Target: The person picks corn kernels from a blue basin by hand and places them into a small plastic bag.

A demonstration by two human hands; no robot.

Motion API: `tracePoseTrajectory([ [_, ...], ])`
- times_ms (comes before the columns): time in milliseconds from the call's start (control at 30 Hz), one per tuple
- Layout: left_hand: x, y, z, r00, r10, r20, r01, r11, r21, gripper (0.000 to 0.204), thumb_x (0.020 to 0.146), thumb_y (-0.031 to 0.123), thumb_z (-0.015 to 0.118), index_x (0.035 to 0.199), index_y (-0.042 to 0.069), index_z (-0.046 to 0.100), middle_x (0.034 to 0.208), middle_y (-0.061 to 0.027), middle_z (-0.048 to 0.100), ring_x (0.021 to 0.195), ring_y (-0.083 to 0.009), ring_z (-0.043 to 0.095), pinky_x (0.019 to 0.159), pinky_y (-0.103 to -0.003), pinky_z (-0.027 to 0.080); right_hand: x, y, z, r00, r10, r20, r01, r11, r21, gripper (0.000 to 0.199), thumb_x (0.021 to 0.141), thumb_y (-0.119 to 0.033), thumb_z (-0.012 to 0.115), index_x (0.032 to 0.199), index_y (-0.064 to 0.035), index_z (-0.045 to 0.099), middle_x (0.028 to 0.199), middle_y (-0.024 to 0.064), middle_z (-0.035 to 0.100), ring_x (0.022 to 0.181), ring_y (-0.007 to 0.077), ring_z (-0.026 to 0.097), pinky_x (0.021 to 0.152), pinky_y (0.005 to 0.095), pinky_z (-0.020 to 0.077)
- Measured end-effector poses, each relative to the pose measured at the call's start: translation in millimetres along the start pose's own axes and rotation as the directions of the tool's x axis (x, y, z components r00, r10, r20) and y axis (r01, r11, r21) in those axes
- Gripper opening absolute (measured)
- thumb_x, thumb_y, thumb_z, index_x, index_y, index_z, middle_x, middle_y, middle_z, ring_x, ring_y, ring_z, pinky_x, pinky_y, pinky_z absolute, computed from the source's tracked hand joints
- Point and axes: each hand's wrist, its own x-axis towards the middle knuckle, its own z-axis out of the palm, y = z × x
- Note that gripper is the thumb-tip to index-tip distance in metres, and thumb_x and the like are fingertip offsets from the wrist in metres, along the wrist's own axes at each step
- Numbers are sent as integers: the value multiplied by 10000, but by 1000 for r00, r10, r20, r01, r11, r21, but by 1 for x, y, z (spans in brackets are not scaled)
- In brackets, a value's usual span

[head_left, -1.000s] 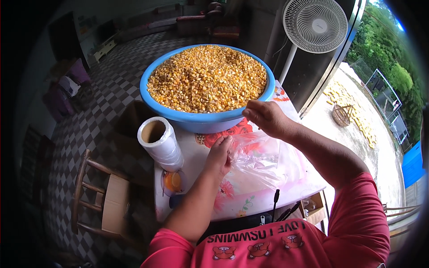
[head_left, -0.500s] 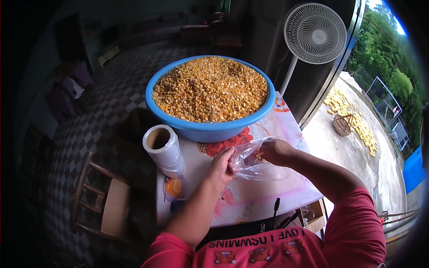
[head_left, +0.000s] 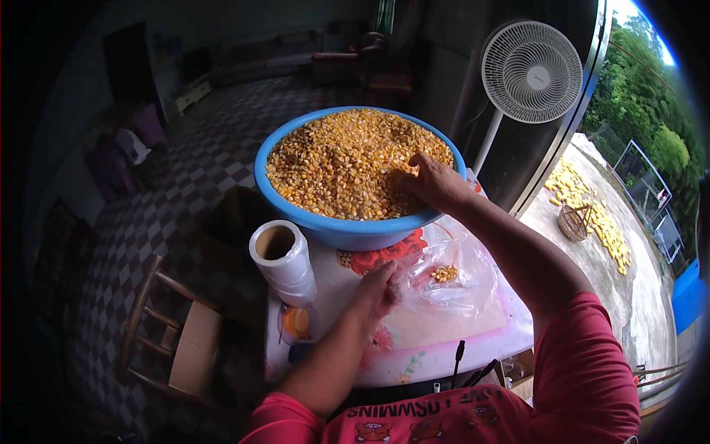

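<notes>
While the left hand [head_left: 381,285] stays put on the mouth of the clear plastic bag [head_left: 451,281], fingers pinching the film to hold it open on the table [head_left: 444,337], the right hand [head_left: 433,177] has moved: half a second ago it was down at the bag, now it is up in the blue basin [head_left: 340,229], fingers curled down into the corn kernels [head_left: 340,159] near the right rim. Right grip looks partly clenched on kernels, though the fingertips are buried, so whether it has closed on a handful I cannot tell. Small heap of kernels sits inside the bag, near its middle, which reads as one drop-off done and the hand back for another scoop; bag is nearly flat, so filling looks early. Basin is heaped almost to the rim and sits on the far side of the floral table cover, touching the bag's far edge. Roll of clear film [head_left: 285,259] stands upright just left of the bag, below the basin. Small orange-lidded jar [head_left: 296,322] near the left forearm. White pedestal fan [head_left: 531,70] behind the basin, wooden chair [head_left: 166,333] on the checkered floor to the left.
</notes>
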Motion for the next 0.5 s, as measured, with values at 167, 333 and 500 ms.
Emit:
tracePoseTrajectory([
  [167, 0, -2, 9, 989, 10, -150, -6, 1000, 27, 216, 927, 196, 472, 726, 140, 417, 548, 30, 398, 415, -83, 379, 382, -214, 326, 22, -2, 18, 988, -20, 152, 53, 975, -216, 439, 870, -473, 470, 998, -54, 505, 870, 212, 619, 831, 382, 605, 715, 457, 482],
  [333, -1, -1, 4, 993, -6, -115, 9, 1000, 29, 223, 927, 194, 468, 721, 137, 408, 550, 26, 387, 422, -89, 375, 383, -218, 324, 20, -7, 20, 987, -3, 161, 50, 955, -292, 385, 895, -422, 440, 943, -52, 534, 823, 216, 621, 793, 380, 607, 707, 443, 486],
  [500, -3, -2, 0, 992, -10, -129, 11, 1000, 1, 122, 894, 202, 547, 805, 149, 483, 590, 32, 459, 426, -83, 409, 371, -210, 346, 15, 7, 16, 997, -29, -65, 29, 1000, 0, 263, 901, -282, 481, 921, -29, 552, 809, 220, 619, 776, 378, 610, 694, 439, 475],
])
